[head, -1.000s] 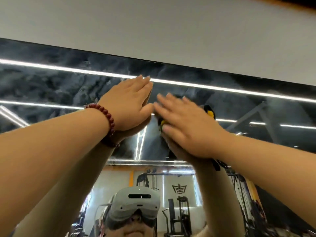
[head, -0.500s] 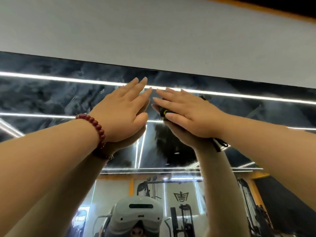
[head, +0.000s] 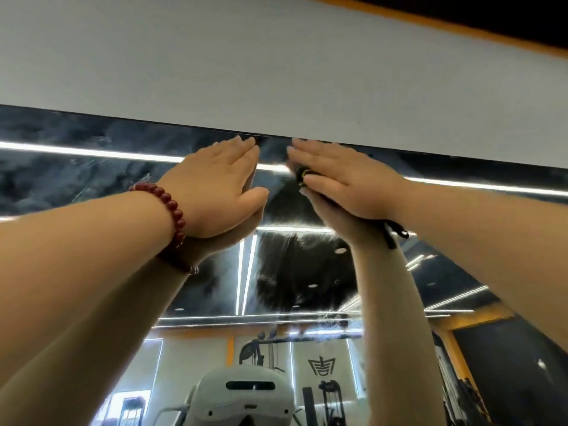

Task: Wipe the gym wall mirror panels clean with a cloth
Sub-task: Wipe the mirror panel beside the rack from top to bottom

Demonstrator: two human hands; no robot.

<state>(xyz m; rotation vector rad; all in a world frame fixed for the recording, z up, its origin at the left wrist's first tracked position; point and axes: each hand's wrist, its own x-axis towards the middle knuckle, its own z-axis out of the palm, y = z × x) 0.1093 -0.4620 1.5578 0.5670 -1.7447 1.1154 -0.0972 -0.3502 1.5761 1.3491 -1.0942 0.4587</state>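
Observation:
The wall mirror (head: 80, 176) fills the lower part of the view, its glass streaked and hazy. My left hand (head: 218, 192), with a red bead bracelet (head: 170, 207) on the wrist, lies flat on the glass with straight fingers that reach the mirror's top edge. My right hand (head: 347, 182) also lies flat beside it and presses a dark cloth (head: 302, 175) with a yellow mark against the glass. Only a small bit of the cloth shows under the fingers, with a dark strap end (head: 395, 233) near the wrist.
Above the mirror runs a plain white wall (head: 276, 72) with an orange stripe (head: 461, 29) and a black ceiling at the top right. The mirror reflects light strips, gym machines and my headset (head: 242, 395) at the bottom.
Both hands have slid upward on the glass, from the mirror's middle to its top edge. They have drawn slightly apart.

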